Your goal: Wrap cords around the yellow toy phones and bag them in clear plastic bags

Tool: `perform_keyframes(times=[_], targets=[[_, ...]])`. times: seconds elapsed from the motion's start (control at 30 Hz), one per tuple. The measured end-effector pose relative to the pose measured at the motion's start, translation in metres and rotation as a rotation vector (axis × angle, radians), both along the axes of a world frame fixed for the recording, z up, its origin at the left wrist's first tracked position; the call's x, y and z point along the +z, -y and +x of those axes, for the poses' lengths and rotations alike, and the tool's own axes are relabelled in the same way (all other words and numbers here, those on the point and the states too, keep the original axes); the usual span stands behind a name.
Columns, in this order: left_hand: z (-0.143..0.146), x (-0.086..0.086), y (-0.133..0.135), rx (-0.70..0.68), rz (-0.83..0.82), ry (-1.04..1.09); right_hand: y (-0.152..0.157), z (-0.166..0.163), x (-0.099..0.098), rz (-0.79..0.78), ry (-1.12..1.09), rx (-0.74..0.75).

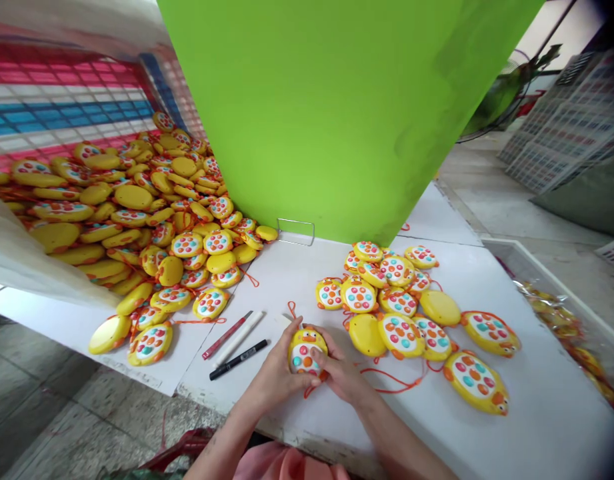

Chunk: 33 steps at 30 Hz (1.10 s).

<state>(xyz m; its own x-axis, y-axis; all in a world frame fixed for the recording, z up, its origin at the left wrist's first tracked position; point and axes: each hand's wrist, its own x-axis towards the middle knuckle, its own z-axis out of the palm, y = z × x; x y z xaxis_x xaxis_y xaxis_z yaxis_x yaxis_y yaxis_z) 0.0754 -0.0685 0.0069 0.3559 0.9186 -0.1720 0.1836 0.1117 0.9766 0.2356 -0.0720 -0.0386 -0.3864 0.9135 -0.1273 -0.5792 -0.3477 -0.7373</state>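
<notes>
Between my two hands, near the table's front edge, is a yellow duck-shaped toy point(307, 338) with a white front and coloured buttons. My left hand point(278, 367) wraps its left side. My right hand point(341, 371) grips the right side, its thumb lying over the buttons. An orange cord loop sticks out above the toy, and a bit of cord shows below it. Left of my hands lie a red pen point(227, 335), a white pen point(239, 339) and a black marker point(238, 360). To the right sits a group of similar duck toys point(401, 335), some face down.
A large pile of duck toys point(131, 197) spills from the left onto the white table point(307, 280). A tall green board point(317, 120) stands at the back, with a metal wire frame point(295, 232) at its foot. At right, a bin point(557, 287) holds wrapped toys.
</notes>
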Motion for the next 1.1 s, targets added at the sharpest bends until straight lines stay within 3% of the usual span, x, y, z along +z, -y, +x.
perform_keyframes(times=[0.47,0.67,0.87,0.97,1.1], targets=[[-0.009,0.002,0.002,-0.029,0.123,-0.057,-0.002,0.001,0.000,-0.011,-0.151,0.050],[-0.007,0.003,0.002,-0.001,0.125,-0.107,-0.002,0.000,-0.002,-0.001,-0.055,0.039],[-0.017,0.003,-0.005,-0.071,0.145,-0.067,0.001,-0.002,0.000,-0.009,-0.048,-0.016],[-0.045,0.007,-0.028,0.053,0.238,-0.221,0.000,0.001,0.001,-0.055,-0.093,-0.015],[-0.105,0.008,-0.068,0.412,0.488,-0.755,-0.007,0.017,0.001,-0.099,-0.259,-0.207]])
